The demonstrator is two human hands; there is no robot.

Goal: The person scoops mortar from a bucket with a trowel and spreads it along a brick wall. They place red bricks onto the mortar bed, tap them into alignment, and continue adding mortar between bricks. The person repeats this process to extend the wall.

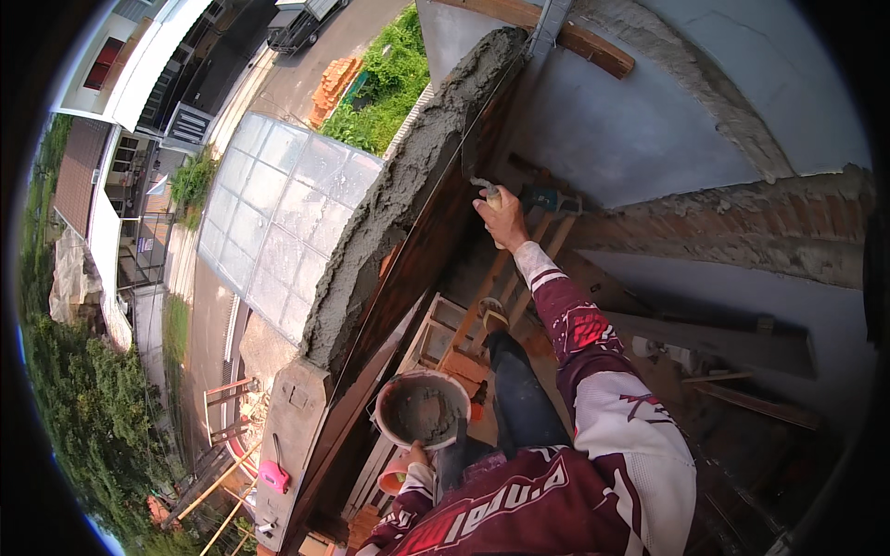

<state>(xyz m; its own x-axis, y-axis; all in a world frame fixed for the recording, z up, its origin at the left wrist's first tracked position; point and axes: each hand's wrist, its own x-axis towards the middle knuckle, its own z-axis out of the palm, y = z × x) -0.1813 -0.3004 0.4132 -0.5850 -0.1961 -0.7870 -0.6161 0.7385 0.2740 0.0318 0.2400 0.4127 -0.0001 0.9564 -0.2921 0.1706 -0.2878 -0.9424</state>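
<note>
My right hand point(503, 221) is closed around the pale handle of a trowel point(481, 183), beside the inner face of the wall top. The trowel's blade is hard to make out against the dark boards. Low down, my left hand point(418, 455) grips the near rim of a round bucket point(382, 414) of grey mortar point(422, 412); its fingers are partly hidden. Thick, rough wet mortar point(394, 199) covers the wall top, running diagonally from lower left to upper right. Along its inner edge lies a dark wooden board point(408, 269), with a thin string line above it.
A pink tool point(273, 475) lies on the bare concrete ledge point(297, 398). Below me are a wooden ladder-like frame point(464, 329), bricks point(464, 366) and an orange bucket point(393, 477). Outside the wall, a translucent roof point(278, 204) and a road lie far below. Grey walls stand at right.
</note>
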